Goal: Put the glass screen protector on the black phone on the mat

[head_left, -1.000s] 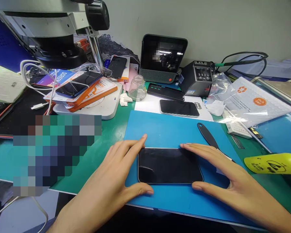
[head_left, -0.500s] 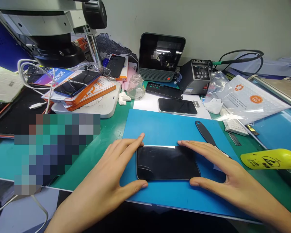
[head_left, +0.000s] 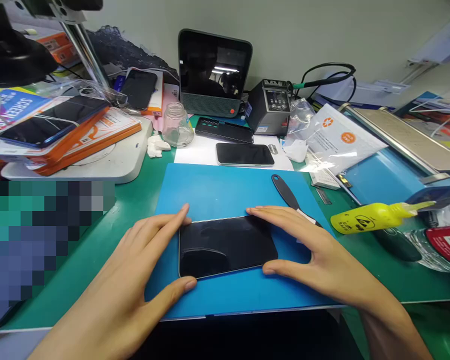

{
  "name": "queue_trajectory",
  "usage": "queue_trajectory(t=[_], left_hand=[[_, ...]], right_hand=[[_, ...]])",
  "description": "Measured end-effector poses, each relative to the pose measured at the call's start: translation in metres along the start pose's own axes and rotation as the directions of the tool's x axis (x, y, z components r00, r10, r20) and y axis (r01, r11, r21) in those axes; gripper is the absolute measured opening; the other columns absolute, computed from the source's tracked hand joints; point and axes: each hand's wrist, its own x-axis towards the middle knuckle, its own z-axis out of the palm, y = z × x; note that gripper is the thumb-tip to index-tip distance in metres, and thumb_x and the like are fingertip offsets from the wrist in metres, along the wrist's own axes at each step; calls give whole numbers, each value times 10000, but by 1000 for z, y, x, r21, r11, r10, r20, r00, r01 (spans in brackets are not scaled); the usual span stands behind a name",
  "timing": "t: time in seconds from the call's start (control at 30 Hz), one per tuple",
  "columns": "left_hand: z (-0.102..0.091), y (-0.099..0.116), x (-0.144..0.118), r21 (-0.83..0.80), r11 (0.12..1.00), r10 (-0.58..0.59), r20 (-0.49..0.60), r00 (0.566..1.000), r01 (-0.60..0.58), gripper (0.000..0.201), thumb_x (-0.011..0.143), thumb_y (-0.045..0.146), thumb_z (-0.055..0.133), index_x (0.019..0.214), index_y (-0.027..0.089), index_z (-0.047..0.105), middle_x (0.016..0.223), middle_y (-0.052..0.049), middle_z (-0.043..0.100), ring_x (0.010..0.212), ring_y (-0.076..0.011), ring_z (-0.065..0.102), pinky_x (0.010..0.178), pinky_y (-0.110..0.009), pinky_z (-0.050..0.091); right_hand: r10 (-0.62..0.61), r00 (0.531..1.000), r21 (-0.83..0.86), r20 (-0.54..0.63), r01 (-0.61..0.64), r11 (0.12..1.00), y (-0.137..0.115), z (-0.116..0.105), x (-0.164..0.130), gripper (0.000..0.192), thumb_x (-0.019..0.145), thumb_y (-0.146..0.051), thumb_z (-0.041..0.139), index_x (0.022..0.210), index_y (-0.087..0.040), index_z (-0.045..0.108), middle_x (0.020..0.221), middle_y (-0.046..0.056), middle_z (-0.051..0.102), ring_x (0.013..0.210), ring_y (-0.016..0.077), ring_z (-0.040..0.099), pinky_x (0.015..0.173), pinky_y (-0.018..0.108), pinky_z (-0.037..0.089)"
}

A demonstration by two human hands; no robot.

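We rest both hands on a dark phone (head_left: 227, 246) that lies screen up on the blue mat (head_left: 225, 192), near the mat's 6 o'clock edge. Our left hand (head_left: 135, 280) frames the phone's 9 o'clock end: the fingers (head_left: 172, 222) lie along the far corner and the thumb presses the near corner. Our right hand (head_left: 315, 257) frames the 3 o'clock end likewise, fingers on the far edge and thumb at the near corner. Both hands are spread flat and hold the phone by its edges without lifting it.

Containers: a clear glass jar (head_left: 177, 125) stands at 11 o'clock beyond the mat; we cannot tell what it holds. A yellow squeeze bottle (head_left: 375, 217) lies on its side at 3 o'clock on the green tabletop (head_left: 97, 240). Crumpled clear bags (head_left: 302, 112) sit at 1 o'clock, contents unclear.

Also shown: a black spudger (head_left: 285, 190) on the mat just beyond our right fingers; a second phone (head_left: 244, 154) on white paper at 12 o'clock; a small monitor (head_left: 214, 72) and a soldering station (head_left: 272, 106) against the wall; orange boxes (head_left: 82, 140) at 10 o'clock.

Compared with half a second earlier, the view has swung rightward, so the microscope has nearly left the frame, and the phone now sits turned slightly, its right end farther from us. The hands keep the same hold.
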Motion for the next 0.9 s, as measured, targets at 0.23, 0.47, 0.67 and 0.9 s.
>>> queue_trajectory(t=[0.23,0.47,0.67,0.9], left_hand=[[5,-5,-3,45,998,-44,10,999,44,814,1018,609,599,1708,498,182,1588,-15,537,1457,-328,536,1152,-496,550],[8,-12,-5,82,997,-12,-10,1000,13,857,991,622,628,1714,469,194,1574,-30,551,1419,-345,577,1100,-474,584],[10,-19,-4,118,992,51,-57,997,-44,824,994,576,628,1708,462,232,1506,-39,616,1328,-358,646,1073,-507,594],[13,-6,-2,75,997,-21,-73,997,26,754,1036,624,548,1698,479,217,1478,-47,607,1359,-376,598,1126,-565,523]], right_hand=[[-50,999,13,-23,50,999,-1,1,2,754,880,-644,809,1556,-412,566,1588,5,629,1506,305,541,1293,531,397],[-80,996,17,-34,81,997,-1,1,2,755,886,-608,823,1558,-372,575,1584,11,635,1492,287,561,1281,473,419],[-58,998,39,-22,59,998,-5,-1,1,769,868,-617,836,1546,-338,605,1571,34,646,1492,313,560,1271,477,434],[-64,998,57,-18,65,996,-4,-1,1,791,867,-620,837,1560,-326,592,1591,8,626,1504,281,546,1279,417,423]])
